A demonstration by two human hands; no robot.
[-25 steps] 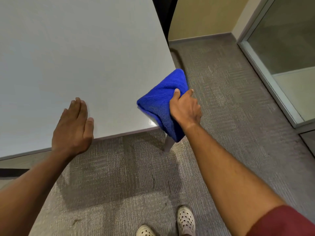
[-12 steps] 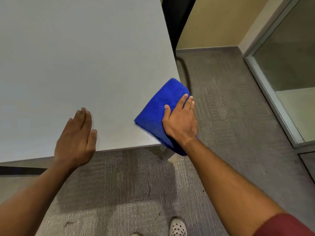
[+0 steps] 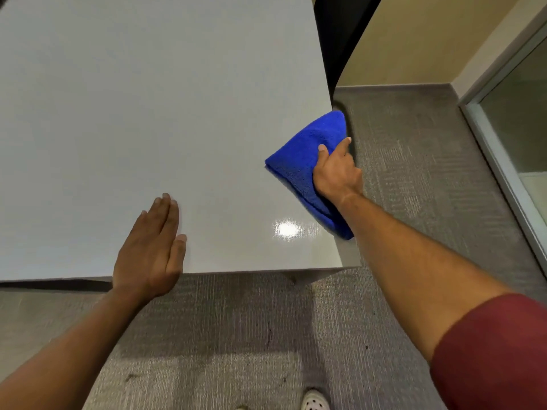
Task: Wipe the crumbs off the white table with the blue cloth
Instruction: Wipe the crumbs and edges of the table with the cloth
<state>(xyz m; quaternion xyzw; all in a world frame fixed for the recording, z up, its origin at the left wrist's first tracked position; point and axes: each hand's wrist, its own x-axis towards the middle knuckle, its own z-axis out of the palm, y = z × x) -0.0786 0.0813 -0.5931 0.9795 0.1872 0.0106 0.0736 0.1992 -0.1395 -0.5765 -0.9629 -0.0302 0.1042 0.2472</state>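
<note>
The bench (image 3: 148, 113) looks smooth and glossy, with glare at five o'clock; the blue cloth (image 3: 305, 161) is fuzzy terry; the carpet (image 3: 414, 173) is rough.

Blue cloth (image 3: 305, 161) – white table (image 3: 148, 113)

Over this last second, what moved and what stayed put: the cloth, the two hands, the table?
The right hand carried the blue cloth from the table's near right corner farther along the right edge, away from the person. Half a second ago its fingers lay flat on the cloth; now they curl around it again, part of it hanging over the edge. The left hand stayed flat on the white table near its front edge.
</note>
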